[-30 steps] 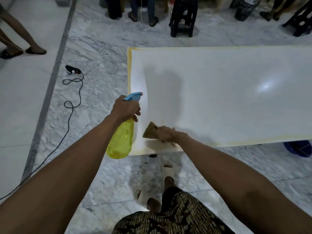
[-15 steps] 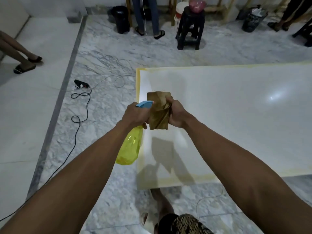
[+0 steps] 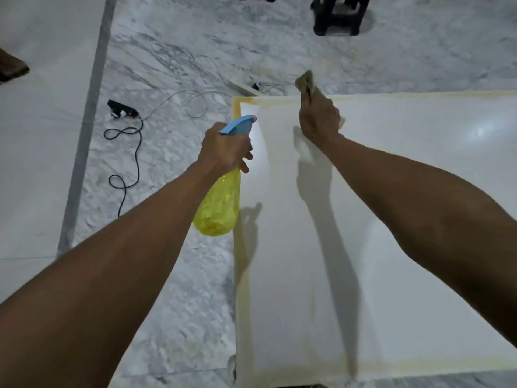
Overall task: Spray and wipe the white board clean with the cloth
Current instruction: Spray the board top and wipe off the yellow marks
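Board under both my hands — cloth far, bottle left.
The white board [image 3: 391, 219] fills my right side over the marble floor [image 3: 173, 275]; my left hand [image 3: 223, 149] grips the yellow spray bottle [image 3: 221, 208] beside its left edge, my right hand [image 3: 317, 119] clutches the brown cloth [image 3: 305, 81] at the far edge.

A black power strip [image 3: 122, 112] with coiled cable [image 3: 123, 158] lies on marble floor [image 3: 173, 46] near a black stool [image 3: 338, 15].
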A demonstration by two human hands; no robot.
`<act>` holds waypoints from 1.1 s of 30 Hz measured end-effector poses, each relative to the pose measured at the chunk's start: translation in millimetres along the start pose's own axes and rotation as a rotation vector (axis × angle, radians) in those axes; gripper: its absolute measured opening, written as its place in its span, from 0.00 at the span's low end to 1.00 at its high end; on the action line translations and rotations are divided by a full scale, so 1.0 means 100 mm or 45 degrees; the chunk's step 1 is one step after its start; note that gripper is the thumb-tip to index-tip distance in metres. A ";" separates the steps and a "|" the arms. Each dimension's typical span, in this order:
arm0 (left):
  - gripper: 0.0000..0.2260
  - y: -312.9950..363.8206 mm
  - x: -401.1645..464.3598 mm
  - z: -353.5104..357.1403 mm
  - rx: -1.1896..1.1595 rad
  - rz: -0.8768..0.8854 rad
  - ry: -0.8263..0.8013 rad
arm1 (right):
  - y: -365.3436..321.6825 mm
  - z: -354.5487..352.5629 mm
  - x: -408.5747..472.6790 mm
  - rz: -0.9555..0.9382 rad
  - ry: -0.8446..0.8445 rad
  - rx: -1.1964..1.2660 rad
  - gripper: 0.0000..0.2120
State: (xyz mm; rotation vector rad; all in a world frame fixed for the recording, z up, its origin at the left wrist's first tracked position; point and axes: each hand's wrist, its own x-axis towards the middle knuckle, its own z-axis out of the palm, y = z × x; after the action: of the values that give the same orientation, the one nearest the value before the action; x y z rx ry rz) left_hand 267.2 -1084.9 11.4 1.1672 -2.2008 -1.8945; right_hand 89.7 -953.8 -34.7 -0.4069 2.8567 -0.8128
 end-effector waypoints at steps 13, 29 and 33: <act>0.21 -0.44 0.35 -0.09 0.119 -0.057 0.003 | 0.50 1.15 -0.03 -0.383 -0.410 -0.682 0.38; 0.23 -0.93 -1.31 0.03 0.095 0.000 -0.096 | 1.14 0.97 -2.37 -0.438 -0.407 -0.643 0.27; 0.24 -1.26 -1.96 0.05 0.140 0.000 -0.126 | 1.32 0.91 -3.07 -0.394 -0.455 -0.654 0.27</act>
State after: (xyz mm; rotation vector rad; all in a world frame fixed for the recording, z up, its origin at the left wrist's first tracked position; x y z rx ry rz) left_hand 471.7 -974.6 -10.5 1.1109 -2.3836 -1.8930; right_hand 372.3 -800.0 -162.7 -0.9623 2.6534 -0.0065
